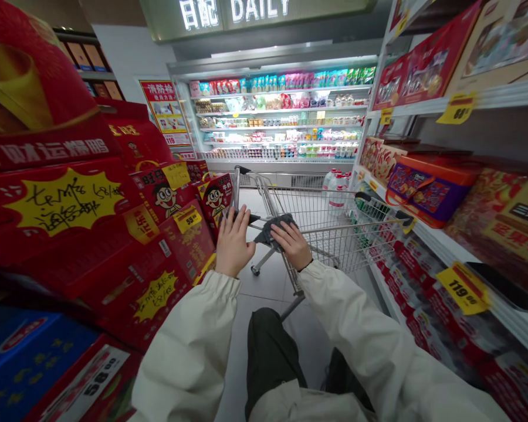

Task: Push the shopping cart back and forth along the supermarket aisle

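A metal wire shopping cart [356,225] stands turned sideways in the aisle before me. My left hand [235,241] rests against its dark handle [255,218], with the fingers stretched out and the palm turned away from me. A dark grey cloth [270,225] lies bunched over the handle and frame to the right. My right hand [293,243] presses on this cloth, its fingers bent over it. Part of the cloth is hidden under those fingers.
Stacked red gift boxes [180,234] line the left side closely. Shelves with boxed goods and a purple-orange box [431,187] run along the right. Bottles with pink caps [337,190] stand on the floor behind the cart. A lit refrigerated display [281,161] spans the back.
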The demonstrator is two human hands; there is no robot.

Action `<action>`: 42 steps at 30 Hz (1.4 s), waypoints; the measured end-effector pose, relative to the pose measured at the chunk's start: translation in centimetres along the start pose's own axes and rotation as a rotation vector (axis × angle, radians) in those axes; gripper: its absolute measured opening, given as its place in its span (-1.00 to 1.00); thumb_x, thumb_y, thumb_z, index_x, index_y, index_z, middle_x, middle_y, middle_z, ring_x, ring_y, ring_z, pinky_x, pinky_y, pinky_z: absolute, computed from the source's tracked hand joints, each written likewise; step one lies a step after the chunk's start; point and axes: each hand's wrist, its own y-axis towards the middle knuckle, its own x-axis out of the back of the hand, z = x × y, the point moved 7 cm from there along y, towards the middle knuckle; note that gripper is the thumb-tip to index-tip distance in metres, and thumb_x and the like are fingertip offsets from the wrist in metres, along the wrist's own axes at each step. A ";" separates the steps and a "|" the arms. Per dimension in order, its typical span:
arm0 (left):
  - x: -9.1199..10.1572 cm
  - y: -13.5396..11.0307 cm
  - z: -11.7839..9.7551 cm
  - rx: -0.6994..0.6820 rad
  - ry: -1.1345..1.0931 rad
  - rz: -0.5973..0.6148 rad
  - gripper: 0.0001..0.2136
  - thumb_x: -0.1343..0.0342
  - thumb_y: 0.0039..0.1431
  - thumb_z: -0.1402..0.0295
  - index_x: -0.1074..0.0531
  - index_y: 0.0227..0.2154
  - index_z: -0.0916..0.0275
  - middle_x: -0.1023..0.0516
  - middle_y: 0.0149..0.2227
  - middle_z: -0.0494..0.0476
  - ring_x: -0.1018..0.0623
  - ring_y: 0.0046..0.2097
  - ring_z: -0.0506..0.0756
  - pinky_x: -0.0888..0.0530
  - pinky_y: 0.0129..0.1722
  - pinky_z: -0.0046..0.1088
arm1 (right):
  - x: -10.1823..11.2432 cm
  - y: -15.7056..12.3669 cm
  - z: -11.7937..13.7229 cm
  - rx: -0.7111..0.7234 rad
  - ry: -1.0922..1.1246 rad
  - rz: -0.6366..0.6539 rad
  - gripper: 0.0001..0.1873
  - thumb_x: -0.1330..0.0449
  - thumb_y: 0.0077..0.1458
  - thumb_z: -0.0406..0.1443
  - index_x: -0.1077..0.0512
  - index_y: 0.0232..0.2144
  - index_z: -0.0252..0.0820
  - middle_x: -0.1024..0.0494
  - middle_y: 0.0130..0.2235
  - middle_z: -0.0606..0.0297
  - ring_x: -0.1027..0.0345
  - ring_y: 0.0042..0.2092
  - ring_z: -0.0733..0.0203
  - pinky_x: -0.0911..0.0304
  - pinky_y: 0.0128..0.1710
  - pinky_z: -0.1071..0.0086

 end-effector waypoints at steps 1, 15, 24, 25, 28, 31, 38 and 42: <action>-0.1 -0.1 0.0 0.003 0.004 0.003 -0.28 0.00 0.01 0.44 -0.09 0.31 0.30 -0.04 0.39 0.08 0.02 0.41 0.26 0.00 0.37 -0.10 | 0.0 -0.8 -0.4 -0.004 0.006 -0.002 -0.51 0.12 0.28 -0.51 -0.43 0.10 -0.17 -0.44 0.17 0.25 -0.09 0.32 0.19 -0.07 0.34 0.10; -0.6 -0.1 0.1 -0.018 -0.010 0.029 -0.27 0.06 0.03 0.54 -0.04 0.34 0.23 -0.06 0.38 0.06 0.07 0.42 0.22 0.05 0.38 -0.05 | -0.4 2.4 2.0 0.017 0.073 -0.007 -0.59 0.02 0.30 -0.45 -0.45 0.08 -0.06 -0.43 0.17 0.33 -0.13 0.30 0.17 -0.11 0.33 0.14; 0.4 1.6 2.9 0.055 -0.133 -0.011 -0.50 0.19 0.32 0.24 -0.13 0.29 0.19 -0.06 0.38 0.18 0.02 0.41 0.27 0.12 0.34 0.12 | 0.3 2.1 1.5 -0.068 0.080 -0.001 -0.51 0.06 0.27 -0.48 -0.41 0.13 -0.05 -0.39 0.20 0.32 -0.05 0.34 0.15 -0.06 0.35 0.08; 0.3 1.8 2.9 0.052 -0.151 -0.017 -0.52 0.21 0.33 0.22 -0.16 0.27 0.19 -0.12 0.36 0.20 -0.03 0.40 0.26 0.12 0.34 0.10 | 0.1 2.4 1.6 -0.069 0.079 0.005 -0.52 0.05 0.27 -0.48 -0.42 0.12 -0.05 -0.39 0.21 0.33 -0.03 0.35 0.14 -0.05 0.35 0.07; 0.1 2.1 2.8 0.044 -0.194 -0.055 -0.56 0.20 0.34 0.19 -0.27 0.18 0.21 -0.31 0.26 0.23 -0.19 0.34 0.23 0.08 0.35 0.04 | -0.5 2.0 1.2 -0.096 0.072 0.006 -0.53 0.04 0.27 -0.47 -0.43 0.10 -0.03 -0.40 0.20 0.35 -0.02 0.35 0.14 -0.05 0.35 0.07; 0.2 2.1 2.6 0.033 -0.221 -0.100 -0.60 0.16 0.32 0.17 -0.33 0.09 0.22 -0.38 0.18 0.24 -0.27 0.29 0.23 0.01 0.35 -0.02 | -0.8 0.0 -0.2 -0.138 0.076 -0.003 -0.53 0.04 0.27 -0.48 -0.44 0.10 -0.04 -0.42 0.18 0.33 -0.05 0.34 0.14 -0.07 0.34 0.08; 0.2 2.3 1.8 0.040 -0.275 -0.136 -0.61 0.05 0.24 0.16 -0.34 0.05 0.25 -0.38 0.15 0.29 -0.31 0.25 0.26 -0.08 0.33 -0.04 | -0.9 -4.2 -4.0 -0.216 0.070 0.011 -0.45 0.05 0.17 -0.57 -0.46 0.08 -0.08 -0.46 0.15 0.31 -0.06 0.33 0.15 -0.07 0.34 0.08; 0.1 2.4 0.6 0.034 -0.282 -0.146 -0.61 0.01 0.21 0.19 -0.34 0.05 0.24 -0.38 0.14 0.28 -0.33 0.23 0.26 -0.08 0.33 -0.05 | -0.7 -5.5 -5.4 -0.243 0.085 0.009 -0.35 0.05 0.03 -0.63 -0.45 0.08 -0.11 -0.44 0.16 0.31 -0.02 0.34 0.14 -0.09 0.33 0.10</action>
